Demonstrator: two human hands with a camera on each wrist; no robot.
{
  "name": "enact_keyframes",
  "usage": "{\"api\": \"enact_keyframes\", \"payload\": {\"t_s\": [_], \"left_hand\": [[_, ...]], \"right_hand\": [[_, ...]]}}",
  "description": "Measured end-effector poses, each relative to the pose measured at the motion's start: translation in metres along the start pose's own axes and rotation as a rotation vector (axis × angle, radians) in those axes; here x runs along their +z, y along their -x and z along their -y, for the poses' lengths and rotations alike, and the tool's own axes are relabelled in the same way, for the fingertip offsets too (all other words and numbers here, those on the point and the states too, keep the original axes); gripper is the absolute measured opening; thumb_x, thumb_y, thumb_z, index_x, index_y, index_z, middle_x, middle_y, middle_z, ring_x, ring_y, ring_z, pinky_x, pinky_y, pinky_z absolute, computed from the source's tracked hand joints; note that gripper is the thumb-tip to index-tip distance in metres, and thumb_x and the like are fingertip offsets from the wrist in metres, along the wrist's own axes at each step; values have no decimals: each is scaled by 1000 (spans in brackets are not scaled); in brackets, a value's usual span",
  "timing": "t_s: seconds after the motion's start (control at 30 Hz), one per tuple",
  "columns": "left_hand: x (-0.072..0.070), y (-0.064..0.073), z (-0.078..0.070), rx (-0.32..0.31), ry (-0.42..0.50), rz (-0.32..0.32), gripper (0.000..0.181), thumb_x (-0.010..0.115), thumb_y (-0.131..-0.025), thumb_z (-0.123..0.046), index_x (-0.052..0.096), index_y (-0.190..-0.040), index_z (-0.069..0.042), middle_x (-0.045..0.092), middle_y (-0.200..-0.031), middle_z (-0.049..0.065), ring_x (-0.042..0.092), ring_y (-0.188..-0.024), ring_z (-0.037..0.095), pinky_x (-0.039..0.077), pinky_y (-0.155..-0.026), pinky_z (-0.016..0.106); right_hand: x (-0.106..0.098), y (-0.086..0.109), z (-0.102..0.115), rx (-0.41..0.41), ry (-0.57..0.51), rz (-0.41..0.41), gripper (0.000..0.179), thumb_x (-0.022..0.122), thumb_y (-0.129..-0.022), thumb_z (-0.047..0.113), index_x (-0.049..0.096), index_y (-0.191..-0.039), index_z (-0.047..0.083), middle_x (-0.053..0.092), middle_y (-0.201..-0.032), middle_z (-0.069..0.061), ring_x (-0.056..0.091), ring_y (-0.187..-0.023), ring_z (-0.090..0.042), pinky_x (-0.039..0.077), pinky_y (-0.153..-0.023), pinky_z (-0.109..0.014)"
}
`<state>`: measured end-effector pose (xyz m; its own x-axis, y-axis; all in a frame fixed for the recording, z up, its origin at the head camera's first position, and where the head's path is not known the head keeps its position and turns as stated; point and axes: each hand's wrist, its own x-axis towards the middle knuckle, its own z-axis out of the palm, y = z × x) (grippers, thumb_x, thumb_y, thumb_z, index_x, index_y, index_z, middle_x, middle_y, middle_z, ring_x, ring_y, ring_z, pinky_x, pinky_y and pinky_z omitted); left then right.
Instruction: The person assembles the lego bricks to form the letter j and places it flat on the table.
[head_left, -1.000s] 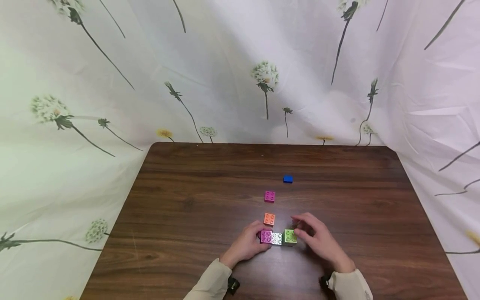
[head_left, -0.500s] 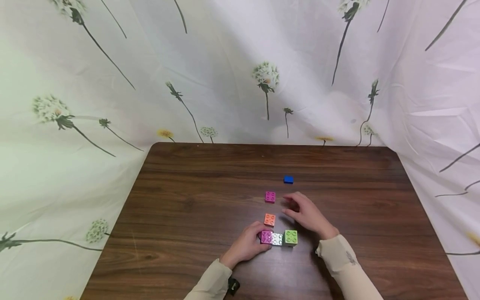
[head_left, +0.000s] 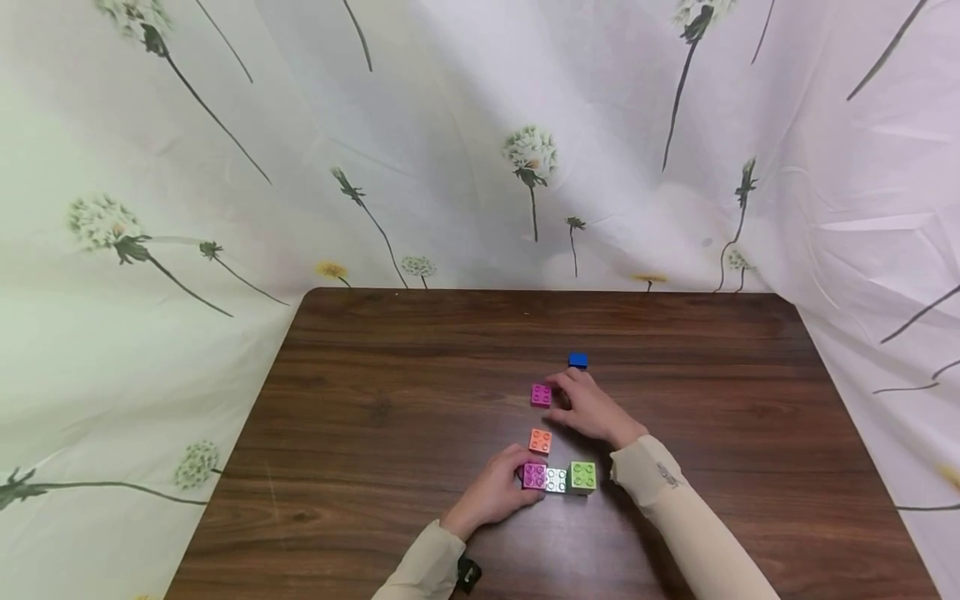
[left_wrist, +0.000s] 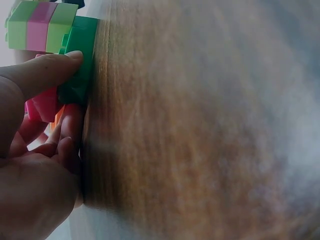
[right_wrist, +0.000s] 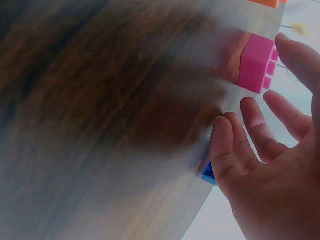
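My left hand (head_left: 495, 487) grips a small block build, thumb on the near side and fingers behind. Its green base brick (left_wrist: 80, 55) lies low on the table and looks pale from glare in the head view. A pink brick (head_left: 534, 475) sits at the left end of this base; a light green, pink and light green stack (left_wrist: 41, 27) rises at the right end. Farther back, my right hand (head_left: 592, 408) reaches from the right to a loose magenta brick (head_left: 541, 395). Thumb and fingers are spread beside that brick, with a gap showing in the right wrist view.
An orange brick (head_left: 540, 441) lies between the build and the magenta brick. Behind the right hand is a flat blue brick (head_left: 577, 360). The brown wooden table (head_left: 375, 400) meets a white curtain (head_left: 450, 167) with a dandelion print at its back edge.
My right hand has left the light green stack and moved away from me and leftward to the magenta brick. The left hand stays on the build.
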<state>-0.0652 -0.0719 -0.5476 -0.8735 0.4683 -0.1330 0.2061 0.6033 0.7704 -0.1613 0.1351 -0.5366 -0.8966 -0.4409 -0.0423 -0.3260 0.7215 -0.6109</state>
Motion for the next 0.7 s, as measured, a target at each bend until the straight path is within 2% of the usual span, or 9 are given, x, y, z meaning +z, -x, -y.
{"api": "enact_keyframes", "payload": {"t_s": [0.3, 0.47, 0.7], "left_hand": [[-1, 0, 0, -17, 16, 11, 36, 81, -76, -19, 68, -108, -13, 58, -99, -6, 51, -87, 4, 43, -78, 20], [-1, 0, 0, -21, 26, 13, 36, 81, -76, -18, 68, -108, -14, 59, -100, -5, 52, -89, 4, 43, -78, 21], [-1, 0, -1, -26, 34, 8, 35, 81, -75, -17, 68, -108, -14, 59, -100, -6, 52, -88, 3, 44, -78, 20]], "right_hand": [[5, -7, 8, 20, 68, 38, 51, 72, -86, 34, 56, -130, 13, 54, -121, -9, 47, -112, -25, 45, -95, -45], [6, -9, 6, 46, 85, 26, 46, 71, -87, 31, 59, -127, 11, 54, -115, -10, 49, -108, -26, 46, -93, -44], [8, -12, 1, 91, 75, 31, 44, 69, -88, 30, 59, -126, 9, 53, -120, -12, 50, -113, -28, 45, -96, -46]]}}
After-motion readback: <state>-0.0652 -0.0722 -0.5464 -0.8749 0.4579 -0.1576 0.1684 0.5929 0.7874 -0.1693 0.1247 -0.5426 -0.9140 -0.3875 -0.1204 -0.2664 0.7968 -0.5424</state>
